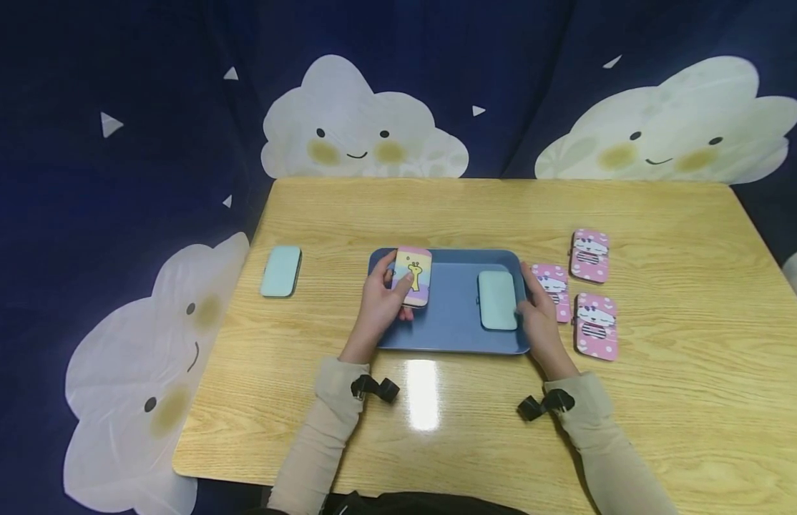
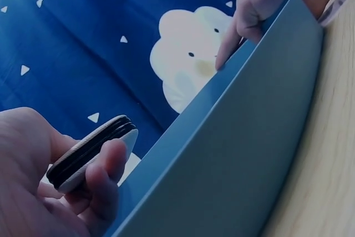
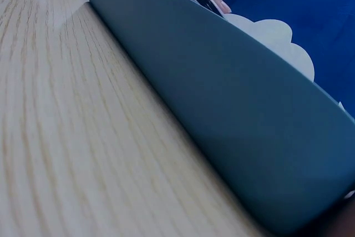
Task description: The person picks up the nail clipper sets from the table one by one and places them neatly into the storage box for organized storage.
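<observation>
My left hand [image 1: 380, 300] holds a small giraffe-print case [image 1: 413, 277] over the left part of a blue tray [image 1: 446, 342], thumb on its printed face. Edge-on in the left wrist view, the case [image 2: 91, 154] shows dark seams between its two halves. At the tray's right end my right hand [image 1: 540, 315] grips the rim, its thumb on the inner side and a finger along the wall. Inside the tray, close to that thumb, lies a mint-green case [image 1: 498, 300]. The right wrist view shows mostly the tray's outer wall [image 3: 222, 92].
Three pink cat-print cases lie right of the tray: one [image 1: 590, 256] farther back, one [image 1: 597, 326] nearer, and one [image 1: 554, 290] beside the right hand, partly covered. Another mint-green case [image 1: 281, 272] sits on the wooden table [image 1: 257, 400] to the left. A dark curtain [image 1: 489, 43] hangs behind.
</observation>
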